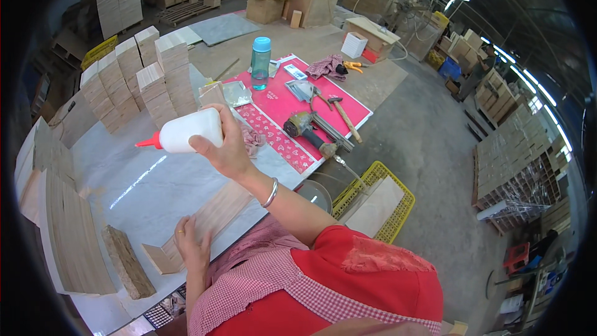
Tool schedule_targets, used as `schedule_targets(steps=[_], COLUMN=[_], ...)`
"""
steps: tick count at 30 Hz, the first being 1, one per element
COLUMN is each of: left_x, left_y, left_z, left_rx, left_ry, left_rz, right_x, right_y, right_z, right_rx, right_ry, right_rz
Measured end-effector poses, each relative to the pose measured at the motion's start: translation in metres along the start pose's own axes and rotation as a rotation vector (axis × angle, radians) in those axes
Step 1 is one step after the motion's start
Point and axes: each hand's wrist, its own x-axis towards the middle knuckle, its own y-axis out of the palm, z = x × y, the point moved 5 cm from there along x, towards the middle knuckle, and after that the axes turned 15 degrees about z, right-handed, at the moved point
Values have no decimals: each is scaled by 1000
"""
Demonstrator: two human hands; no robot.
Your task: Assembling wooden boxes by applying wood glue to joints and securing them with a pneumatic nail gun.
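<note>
Gripping a white squeeze bottle [191, 132], the right hand [225, 149] is wrapping its fingers and thumb around the body, tilting it so that the red nozzle [149, 142] is pointing leftward and slightly down, away from the palm. A silver bracelet [271, 193] is circling the wrist behind those fingers.

Below and to the left of the bottle, the left hand [193, 244] is resting on a pale wooden board [225, 208], its thumb standing apart from the fingers; whether they are pinching the wood, one cannot tell. Just left of these fingertips, a short wooden piece [159, 259] is standing at the board's near end. Further left, a rough-edged wooden block [127, 262] is lying on the grey-white tabletop [134, 193].

Beyond the right fingers, stacks of wooden blocks [127, 74] are standing toward the far left, and a crumpled cloth [254, 141] is lying just past the knuckles. To the right of the same fingers, a pink sheet [292, 107] is bearing a blue-lidded bottle [261, 65], a pneumatic nailer [308, 132] and a hammer [345, 119]. A yellow basket [407, 204] is sitting well to the right of both hands.
</note>
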Motion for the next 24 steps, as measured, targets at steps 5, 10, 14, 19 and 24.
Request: schedule_targets(steps=[5,10,14,19,24], left_x=[3,5,4,-1,-11], left_y=[20,30,29,41,34], left_z=[-5,5,5,21,9], left_rx=[375,418,449,426,388], left_ry=[-39,-42,-34,9,-15], left_rz=[222,208,187,106,79], right_x=[0,-4,-8,-48,-47], right_y=[7,9,11,37,52], right_z=[7,-11,-22,-56,-45], right_rx=[74,-211,-142,-1288,-190], right_ry=[-134,33,22,-426,221], right_rz=[15,37,19,147,245])
